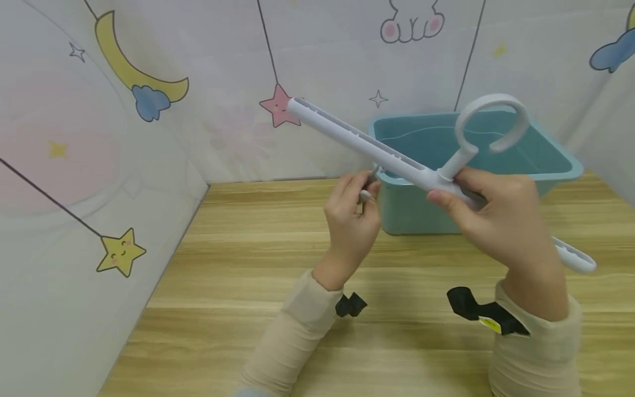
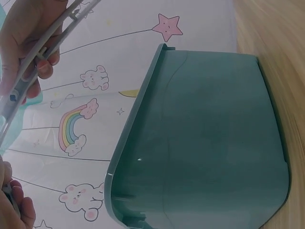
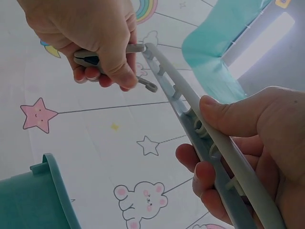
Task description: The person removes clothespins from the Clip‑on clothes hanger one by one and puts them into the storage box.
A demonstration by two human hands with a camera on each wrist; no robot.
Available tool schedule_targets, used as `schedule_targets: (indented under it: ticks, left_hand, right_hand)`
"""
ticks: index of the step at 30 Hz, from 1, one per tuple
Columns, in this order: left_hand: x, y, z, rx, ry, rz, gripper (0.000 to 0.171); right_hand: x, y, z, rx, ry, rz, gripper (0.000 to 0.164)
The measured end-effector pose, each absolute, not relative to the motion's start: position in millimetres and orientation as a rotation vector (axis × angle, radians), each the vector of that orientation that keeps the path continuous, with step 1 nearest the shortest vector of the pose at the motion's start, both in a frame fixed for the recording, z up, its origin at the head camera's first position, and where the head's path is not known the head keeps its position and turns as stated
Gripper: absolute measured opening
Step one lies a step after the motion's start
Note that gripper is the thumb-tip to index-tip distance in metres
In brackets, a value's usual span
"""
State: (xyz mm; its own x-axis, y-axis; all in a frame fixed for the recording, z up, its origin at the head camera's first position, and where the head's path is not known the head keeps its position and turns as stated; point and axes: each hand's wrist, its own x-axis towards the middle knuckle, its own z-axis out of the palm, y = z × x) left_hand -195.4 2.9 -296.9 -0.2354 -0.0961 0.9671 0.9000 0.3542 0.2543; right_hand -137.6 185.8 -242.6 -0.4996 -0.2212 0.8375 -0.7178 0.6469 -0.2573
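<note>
My right hand (image 1: 511, 220) grips a white plastic clothes hanger (image 1: 357, 138) at its middle, beside the base of the round hook. The hanger is tilted, with its left arm raised and the slotted, toothed underside showing in the right wrist view. My left hand (image 1: 349, 220) pinches a small grey clothes peg (image 3: 86, 58), largely covered by the fingers. Two slim prongs of the peg stand apart in the right wrist view, the upper one close to the hanger's end. Whether they touch, I cannot tell.
Behind the hands a turquoise plastic tub (image 1: 416, 209) stands on the wood-grain table (image 1: 238, 248), near the back wall. A pale sheet (image 1: 223, 82) printed with stars and moons covers the walls. Black straps (image 1: 466, 303) sit on both wrists.
</note>
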Motion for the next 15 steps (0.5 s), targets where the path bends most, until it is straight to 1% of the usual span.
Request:
schedule_targets:
  ticks: [2,4,9,15]
  left_hand:
    - [-197,3,-298,-0.758,-1.514,-1.133,0.005]
    - [-200,3,-300,-0.752,-1.525,-1.146,0.005]
    - [-204,3,-302,-0.748,-1.559,-1.180,0.007]
    - [-212,5,-301,-0.771,-1.579,-1.194,0.009]
  right_hand:
    - [-137,188,-242,0.727,-2.037,0.773,0.030]
    - [-136,189,-241,0.720,-2.026,0.777,0.031]
    - [-133,193,-238,0.711,-2.062,0.751,0.017]
    - [-133,197,-238,0.700,-2.068,0.739,0.017]
